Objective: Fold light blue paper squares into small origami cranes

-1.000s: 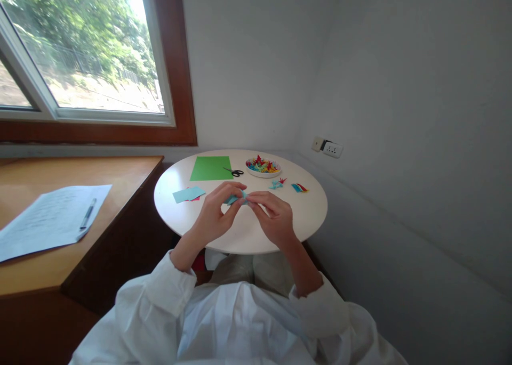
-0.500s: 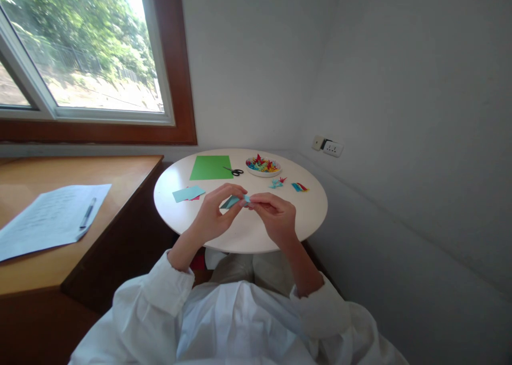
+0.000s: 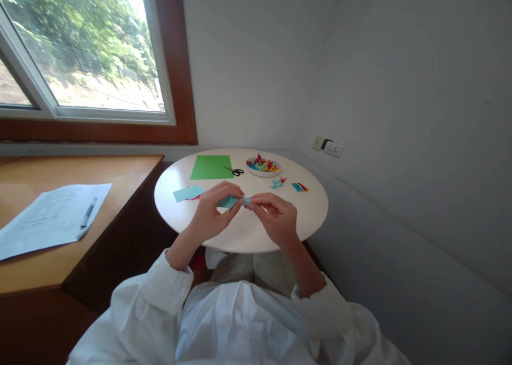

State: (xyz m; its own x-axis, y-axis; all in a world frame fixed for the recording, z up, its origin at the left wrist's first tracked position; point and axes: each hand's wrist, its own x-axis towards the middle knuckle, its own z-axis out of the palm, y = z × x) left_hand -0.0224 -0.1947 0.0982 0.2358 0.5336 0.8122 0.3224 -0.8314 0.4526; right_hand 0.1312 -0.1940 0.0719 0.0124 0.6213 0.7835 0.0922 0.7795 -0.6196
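Observation:
Above the near half of the round white table [image 3: 236,241], a light blue piece of folded paper [image 3: 228,202] is held between my two hands. My left hand [image 3: 214,208] is closed on its left part, thumb below and fingers over the top. At its right end, my right hand [image 3: 276,213] pinches the paper between thumb and fingertips. The fingers hide much of the paper, so its exact folds cannot be made out. Left of my left hand lie light blue paper sheets [image 3: 188,193], with a bit of pink paper [image 3: 196,197] showing beneath.
Farther back are a green sheet [image 3: 211,167], black-handled scissors [image 3: 237,172] and a white bowl [image 3: 264,173] of colourful paper cranes. Small folded cranes [image 3: 277,183] and coloured paper strips [image 3: 300,187] lie to the right. A wooden desk [image 3: 132,173] with written paper [image 3: 52,221] and a pen [image 3: 88,212] stands left.
The light blue paper has turned slightly within my left fingers, and its visible shape differs. My fingertips have shifted a little; both hands keep their hold.

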